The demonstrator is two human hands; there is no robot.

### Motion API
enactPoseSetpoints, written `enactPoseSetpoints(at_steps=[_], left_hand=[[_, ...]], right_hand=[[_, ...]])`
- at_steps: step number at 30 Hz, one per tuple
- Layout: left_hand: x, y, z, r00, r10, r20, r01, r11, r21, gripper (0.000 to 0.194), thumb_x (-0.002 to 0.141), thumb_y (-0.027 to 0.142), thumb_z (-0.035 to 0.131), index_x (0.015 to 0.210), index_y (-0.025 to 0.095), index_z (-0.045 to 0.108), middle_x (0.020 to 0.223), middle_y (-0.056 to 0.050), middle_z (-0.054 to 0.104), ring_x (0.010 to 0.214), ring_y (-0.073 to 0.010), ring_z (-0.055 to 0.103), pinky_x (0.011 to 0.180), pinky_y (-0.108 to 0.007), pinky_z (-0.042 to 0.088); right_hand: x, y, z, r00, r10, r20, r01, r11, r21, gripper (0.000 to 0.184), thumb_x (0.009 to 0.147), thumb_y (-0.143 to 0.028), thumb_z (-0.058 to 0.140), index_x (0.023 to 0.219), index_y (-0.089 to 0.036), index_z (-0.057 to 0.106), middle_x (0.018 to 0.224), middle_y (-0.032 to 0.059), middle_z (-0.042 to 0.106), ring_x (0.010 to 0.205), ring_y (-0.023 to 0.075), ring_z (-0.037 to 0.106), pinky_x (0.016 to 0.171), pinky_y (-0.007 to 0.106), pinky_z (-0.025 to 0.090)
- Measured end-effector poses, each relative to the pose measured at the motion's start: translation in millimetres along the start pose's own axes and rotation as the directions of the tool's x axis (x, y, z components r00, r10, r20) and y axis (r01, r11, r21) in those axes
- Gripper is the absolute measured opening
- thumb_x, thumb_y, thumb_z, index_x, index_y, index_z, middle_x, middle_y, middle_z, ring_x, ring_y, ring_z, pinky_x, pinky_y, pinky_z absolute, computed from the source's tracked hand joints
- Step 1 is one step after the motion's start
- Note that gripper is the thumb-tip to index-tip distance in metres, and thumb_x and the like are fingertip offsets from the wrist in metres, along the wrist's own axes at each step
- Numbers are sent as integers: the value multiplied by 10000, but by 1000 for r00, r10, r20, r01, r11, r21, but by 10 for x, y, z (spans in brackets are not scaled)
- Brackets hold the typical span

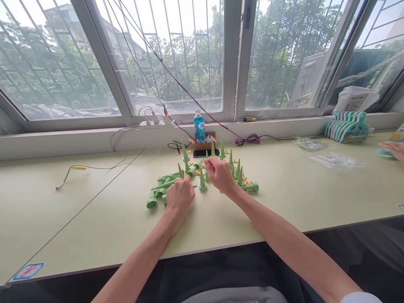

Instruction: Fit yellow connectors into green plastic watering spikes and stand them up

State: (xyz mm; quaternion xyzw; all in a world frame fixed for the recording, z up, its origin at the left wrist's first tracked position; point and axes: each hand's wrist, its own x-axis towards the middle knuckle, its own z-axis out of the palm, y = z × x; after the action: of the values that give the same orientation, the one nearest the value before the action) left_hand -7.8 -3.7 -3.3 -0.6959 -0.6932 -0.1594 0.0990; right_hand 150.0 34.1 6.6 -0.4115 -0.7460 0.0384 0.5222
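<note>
My left hand [180,194] is bending over the near left side of the cluster, its fingers curling inward; a green tip is showing just beyond them, but I cannot tell whether I am gripping that piece. My right hand [220,174] is hovering above the middle, its fingers bunching close together, and whatever they may be holding is hidden from me.

Green spikes [203,183] are standing point-up on the table [284,193] between and beyond my hands, while other green pieces [152,202] are lying on their sides to the left. Small yellow parts [247,182] are lying scattered among the spikes on the right. Behind the cluster, a dark phone [205,154] is lying flat before a cardboard box [210,146], and a blue bottle [200,127] is standing upright there. Far right, another person's hand [394,148] is touching turquoise items [385,154].
</note>
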Motion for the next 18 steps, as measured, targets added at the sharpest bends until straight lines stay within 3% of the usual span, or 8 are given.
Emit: enactPoseSetpoints(at_steps=[6,14,18], left_hand=[[-5,10,1,999,41,1,-41,997,-70,187,871,231,446,906,202,627,820,-95,692,753,-269,669,588,-297,382],[-2,24,37,980,199,6,-191,950,-247,220,858,171,459,986,219,632,976,-73,726,872,-247,683,644,-287,420],[-5,21,25,983,182,-6,-178,954,-242,243,852,170,475,1033,219,629,1018,-78,716,879,-249,679,627,-287,413]], right_hand=[[-8,-19,-7,1000,6,29,-6,1000,-16,335,1006,-325,350,798,-186,573,660,16,590,569,131,494,582,236,346],[-18,-26,2,999,10,48,-10,1000,-2,334,1005,-321,347,793,-187,568,647,8,572,555,125,472,574,234,342],[-20,-24,11,999,5,49,-6,1000,4,329,999,-311,354,783,-184,567,631,3,558,549,123,462,566,235,333]])
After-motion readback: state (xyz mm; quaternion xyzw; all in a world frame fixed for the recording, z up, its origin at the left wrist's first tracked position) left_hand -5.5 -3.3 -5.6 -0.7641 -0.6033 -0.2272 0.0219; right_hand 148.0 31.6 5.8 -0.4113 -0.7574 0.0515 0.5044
